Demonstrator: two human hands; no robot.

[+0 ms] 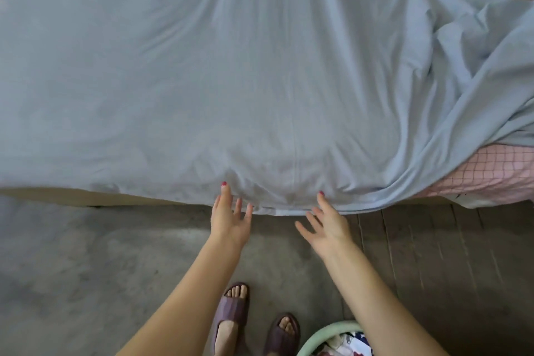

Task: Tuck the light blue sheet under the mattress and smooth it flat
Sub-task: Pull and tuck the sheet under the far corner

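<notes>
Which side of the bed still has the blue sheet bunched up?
The person's right side: the light blue sheet lies in thick folds there, baring pink checked bedding. The left side lies nearly flat.

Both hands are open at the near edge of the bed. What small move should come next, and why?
Probably grip the hanging hem of the light blue sheet with the left hand and right hand and push it under the mattress: both hands are open and hold nothing.

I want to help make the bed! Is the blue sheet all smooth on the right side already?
No, the light blue sheet is bunched in big folds at the right, and the pink checked cover shows beneath.
</notes>
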